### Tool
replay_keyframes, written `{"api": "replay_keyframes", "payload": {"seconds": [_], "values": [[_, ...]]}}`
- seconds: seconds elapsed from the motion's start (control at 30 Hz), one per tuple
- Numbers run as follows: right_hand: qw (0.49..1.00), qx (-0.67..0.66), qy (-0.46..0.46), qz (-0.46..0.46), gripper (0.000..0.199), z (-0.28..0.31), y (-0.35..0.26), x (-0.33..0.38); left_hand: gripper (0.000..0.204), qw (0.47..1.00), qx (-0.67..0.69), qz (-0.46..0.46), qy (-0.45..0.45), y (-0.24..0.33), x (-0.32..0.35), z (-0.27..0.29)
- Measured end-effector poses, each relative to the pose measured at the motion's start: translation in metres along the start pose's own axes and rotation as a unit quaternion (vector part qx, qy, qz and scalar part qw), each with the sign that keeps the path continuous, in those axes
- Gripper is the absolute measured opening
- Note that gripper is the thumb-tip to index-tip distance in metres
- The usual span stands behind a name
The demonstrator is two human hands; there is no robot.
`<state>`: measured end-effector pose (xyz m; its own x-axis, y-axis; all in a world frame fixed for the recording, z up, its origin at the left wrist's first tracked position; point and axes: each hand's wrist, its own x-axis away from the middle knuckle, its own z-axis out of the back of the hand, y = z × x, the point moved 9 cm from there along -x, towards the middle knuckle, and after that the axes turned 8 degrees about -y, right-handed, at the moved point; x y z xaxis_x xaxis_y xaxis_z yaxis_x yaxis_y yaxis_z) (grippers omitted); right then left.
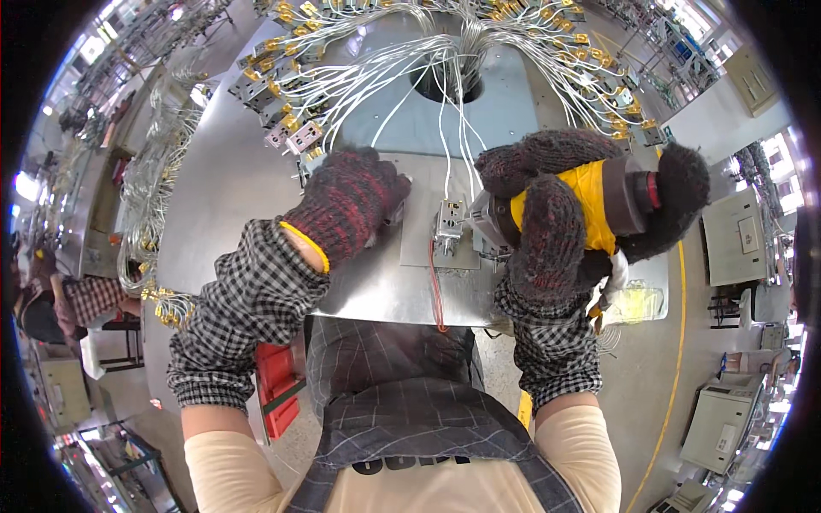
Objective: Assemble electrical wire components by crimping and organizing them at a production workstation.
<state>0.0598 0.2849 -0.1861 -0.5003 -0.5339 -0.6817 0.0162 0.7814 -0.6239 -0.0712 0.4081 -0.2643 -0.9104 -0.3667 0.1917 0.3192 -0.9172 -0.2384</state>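
Both my hands wear dark, red-flecked knit gloves. My right hand (552, 222) is wrapped round a handheld power tool with yellow tape (599, 201) about its dark body. The tool's grey head points left, close beside a small metal connector box (449, 221) on a flat plate (416, 248). White wires run up from the box, and a reddish wire (437, 295) trails off the table's front edge. To the left of the plate, my left hand (346, 201) is closed with curled fingers low over the metal table. A bit of metal shows by its fingertips; what it grips is hidden.
White cables (389, 64) fan out from a dark round hole (446, 85) in the table (214, 205). Metal connectors with gold-coloured parts (304, 137) line its far side. Another cable bundle (158, 171) hangs at left. Below stands a red bin (278, 389).
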Motion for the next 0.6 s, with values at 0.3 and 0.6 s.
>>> {"api": "replay_keyframes", "payload": {"seconds": [0.3, 0.6], "values": [[0.999, -0.007, -0.004, 0.048, 0.056, -0.007, -0.011, -0.009, 0.033, 0.943, 0.287, -0.152, 0.078, 0.010, 0.021, 0.023], [0.993, 0.046, -0.045, 0.095, 0.058, -0.014, -0.036, -0.022, 0.052, 0.973, 0.072, 0.006, 0.219, 0.026, 0.055, 0.056]]}}
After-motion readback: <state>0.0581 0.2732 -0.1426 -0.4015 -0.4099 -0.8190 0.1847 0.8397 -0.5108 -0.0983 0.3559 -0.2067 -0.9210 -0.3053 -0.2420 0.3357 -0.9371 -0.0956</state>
